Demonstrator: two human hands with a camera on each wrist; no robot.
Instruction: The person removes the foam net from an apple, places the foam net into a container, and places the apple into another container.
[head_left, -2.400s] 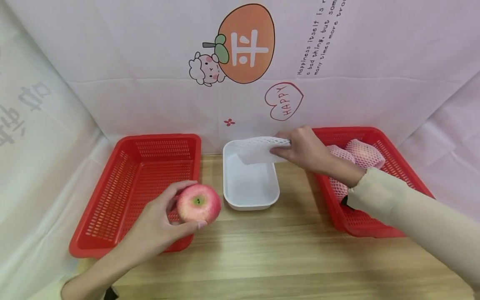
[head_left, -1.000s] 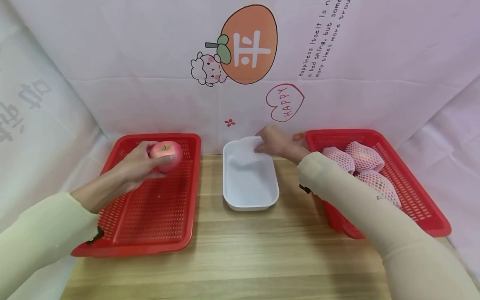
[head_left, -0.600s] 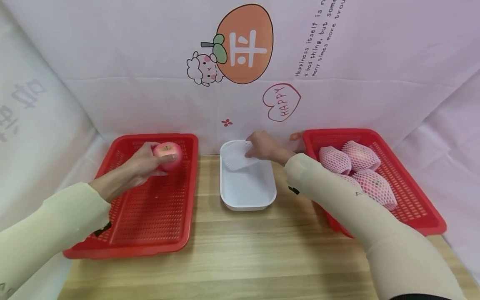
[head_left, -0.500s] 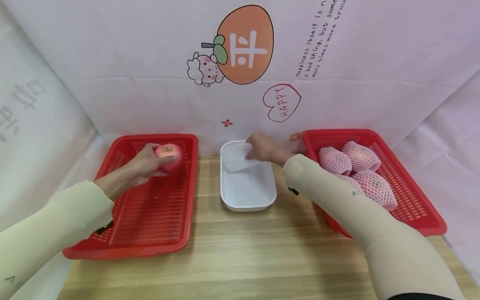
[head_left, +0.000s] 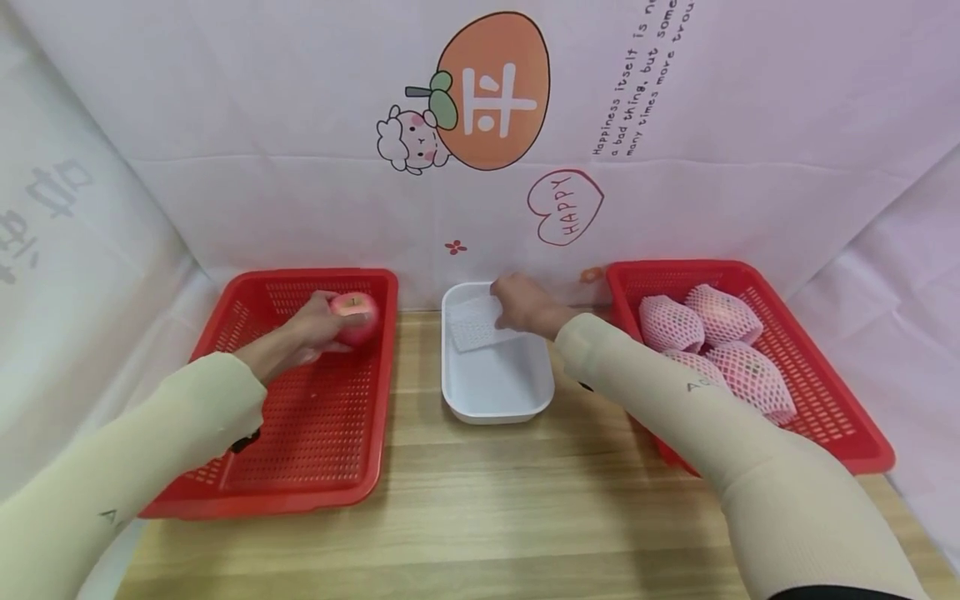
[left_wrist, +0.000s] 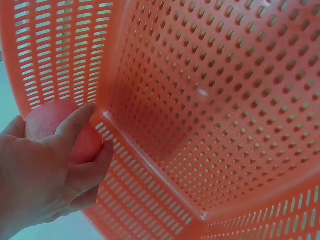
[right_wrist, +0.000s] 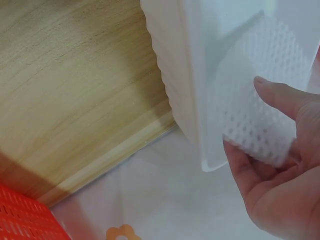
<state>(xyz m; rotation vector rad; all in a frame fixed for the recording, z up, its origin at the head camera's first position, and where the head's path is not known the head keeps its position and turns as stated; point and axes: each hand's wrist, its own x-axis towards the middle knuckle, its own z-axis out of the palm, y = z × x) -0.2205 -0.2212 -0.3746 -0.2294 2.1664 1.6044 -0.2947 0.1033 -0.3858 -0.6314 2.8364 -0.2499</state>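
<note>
A red apple [head_left: 363, 331] is gripped by my left hand [head_left: 311, 325] inside the left red basket [head_left: 322, 495], near its far right corner. In the left wrist view the fingers [left_wrist: 82, 172] curl round the apple [left_wrist: 46, 117] beside the slotted basket wall. My right hand [head_left: 525, 304] pinches a white foam fruit net [head_left: 474, 325] over the far half of a white tray [head_left: 498, 392]. The right wrist view shows the net [right_wrist: 250, 100] lying flat, with the thumb on top of it and the other fingers partly hidden behind.
On the right stands another red basket [head_left: 847, 417] holding several apples in pink foam nets [head_left: 750, 379]; my right sleeve [head_left: 675, 408] covers part of it. The wooden table [head_left: 465, 517] extends in front of the tray. White printed cloth [head_left: 322, 200] rises behind and at the sides.
My left hand has carried the apple from above the table back into the left basket, then slightly right. My right hand has lowered the foam net into the tray.
</note>
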